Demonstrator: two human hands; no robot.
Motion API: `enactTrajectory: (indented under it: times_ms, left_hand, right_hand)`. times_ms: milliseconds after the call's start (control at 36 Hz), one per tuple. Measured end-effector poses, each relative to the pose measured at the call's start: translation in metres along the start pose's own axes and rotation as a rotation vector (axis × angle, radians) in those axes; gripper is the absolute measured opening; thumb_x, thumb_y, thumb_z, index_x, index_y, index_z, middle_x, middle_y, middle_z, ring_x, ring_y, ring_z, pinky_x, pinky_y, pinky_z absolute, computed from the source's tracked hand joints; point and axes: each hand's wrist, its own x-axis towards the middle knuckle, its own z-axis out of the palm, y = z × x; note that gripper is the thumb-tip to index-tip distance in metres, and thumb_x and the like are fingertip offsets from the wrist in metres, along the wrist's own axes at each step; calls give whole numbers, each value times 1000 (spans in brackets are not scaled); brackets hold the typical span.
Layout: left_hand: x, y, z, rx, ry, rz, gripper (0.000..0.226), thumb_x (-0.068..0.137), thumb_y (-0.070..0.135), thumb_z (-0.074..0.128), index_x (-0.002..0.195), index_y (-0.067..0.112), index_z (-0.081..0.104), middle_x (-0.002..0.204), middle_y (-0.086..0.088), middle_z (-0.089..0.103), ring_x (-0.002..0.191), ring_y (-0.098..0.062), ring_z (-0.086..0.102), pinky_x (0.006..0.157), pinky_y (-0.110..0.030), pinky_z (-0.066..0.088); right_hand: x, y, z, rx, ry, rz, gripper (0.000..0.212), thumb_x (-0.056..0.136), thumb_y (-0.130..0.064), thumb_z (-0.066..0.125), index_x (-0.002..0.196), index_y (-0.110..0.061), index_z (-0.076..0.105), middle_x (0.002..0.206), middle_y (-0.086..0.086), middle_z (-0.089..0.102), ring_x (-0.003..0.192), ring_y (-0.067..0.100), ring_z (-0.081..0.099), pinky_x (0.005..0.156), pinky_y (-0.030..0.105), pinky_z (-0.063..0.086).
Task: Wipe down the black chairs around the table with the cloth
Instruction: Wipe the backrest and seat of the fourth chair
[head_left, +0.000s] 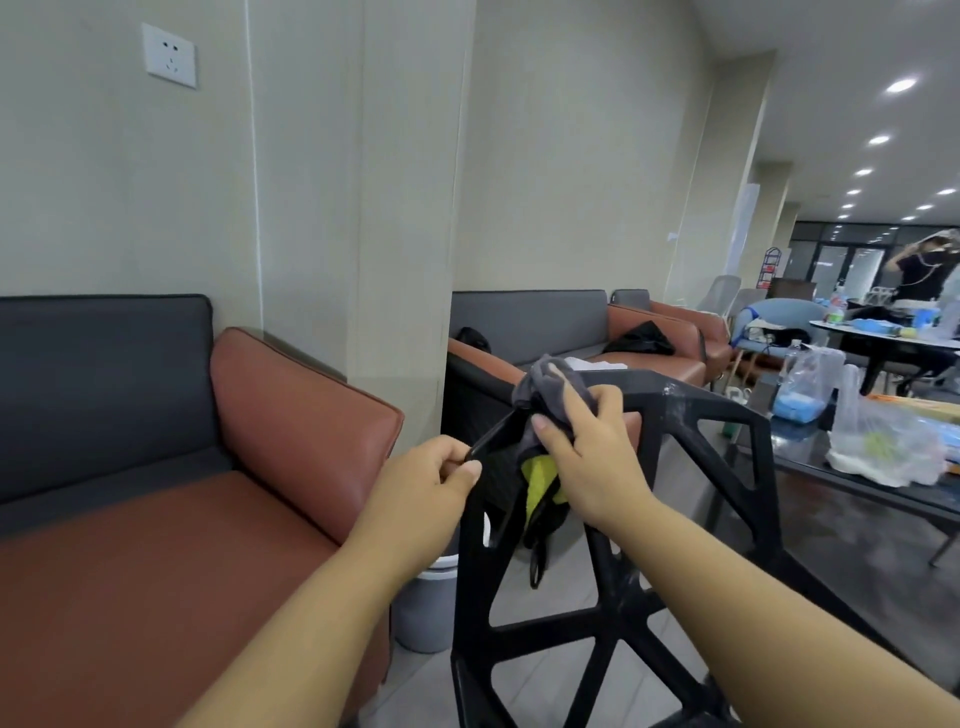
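The grey cloth is bunched over the top left corner of the black chair back. The right hand grips it there, fingers curled over cloth and rail, with part of the cloth sticking out past the fingertips. The left hand is just below and left of the cloth, clamped round the chair's slanted side bar. A sofa is to the left and a table to the right
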Motion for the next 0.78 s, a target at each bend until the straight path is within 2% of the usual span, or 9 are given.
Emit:
enactTrajectory:
  times_ms: [56, 111, 222, 333, 444, 556, 639, 694, 778]
  left_hand:
    - [3, 5, 2, -3, 0, 14, 13, 94, 22, 52, 84, 21, 61, 73, -3, 60, 69, -17, 57, 70, -29, 51]
    - [9, 14, 4, 13, 29, 45, 10, 95, 26, 51, 93, 24, 61, 77, 7, 59, 73, -6, 55, 66, -17, 43]
    - [36, 30, 12, 193, 5, 107, 28, 99, 20, 42, 117, 14, 62, 114, 0, 62, 107, -19, 55, 88, -28, 42]
    - [54, 30, 21, 451, -41, 157, 25, 97, 15, 39, 96, 9, 63, 91, -7, 53, 88, -26, 52, 79, -37, 42]
    - [57, 27, 21, 396, -53, 174, 22, 95, 15, 39, 96, 16, 61, 96, -1, 56, 90, -19, 52, 78, -32, 42]
    - [60, 31, 18, 360, -56, 149, 17, 88, 19, 39, 76, 17, 51, 75, 1, 53, 72, -21, 49, 62, -33, 39]
    - [65, 33, 22, 432, -63, 138, 25, 93, 29, 36, 71, 17, 40, 72, -2, 50, 69, -25, 46, 57, -33, 32]
    - [67, 32, 28, 519, -73, 160, 33, 98, 39, 33, 73, 18, 36, 80, -7, 53, 75, -29, 49, 60, -35, 32]
    - [67, 31, 33, 653, -35, 238, 30, 101, 41, 27, 82, 18, 36, 94, -11, 59, 86, -33, 54, 63, -34, 32]
  right_hand:
    - [-3, 2, -4, -37, -36, -59, 52, 96, -38, 49, 145, -30, 33, 116, -2, 29, 105, 14, 35, 95, 23, 31]
    - [-1, 3, -11, -123, -74, -108, 51, 96, -39, 48, 144, -28, 35, 115, -3, 29, 105, 15, 35, 94, 23, 31]
    - [14, 7, -18, -260, -99, -84, 51, 96, -45, 43, 144, -30, 33, 116, 0, 30, 108, 21, 36, 96, 35, 36]
    - [35, 21, -23, -331, -80, 97, 51, 97, -48, 39, 145, -30, 30, 120, 6, 30, 114, 31, 35, 98, 43, 38]
    - [50, 44, -38, -408, -7, 321, 51, 99, -47, 36, 146, -29, 27, 132, 15, 27, 120, 40, 33, 99, 46, 34]
    - [56, 53, -46, -426, 42, 462, 50, 99, -47, 34, 146, -29, 27, 131, 16, 28, 118, 43, 34, 97, 45, 35]
    - [55, 41, -39, -408, 58, 393, 49, 98, -48, 36, 143, -29, 31, 130, 14, 29, 117, 41, 37, 94, 44, 38]
    - [50, 30, -34, -411, 50, 228, 50, 97, -48, 39, 143, -31, 33, 127, 10, 31, 117, 36, 37, 96, 43, 39]
    - [42, 29, -33, -430, -18, -1, 54, 97, -46, 43, 147, -32, 29, 126, 7, 33, 116, 27, 35, 98, 40, 39]
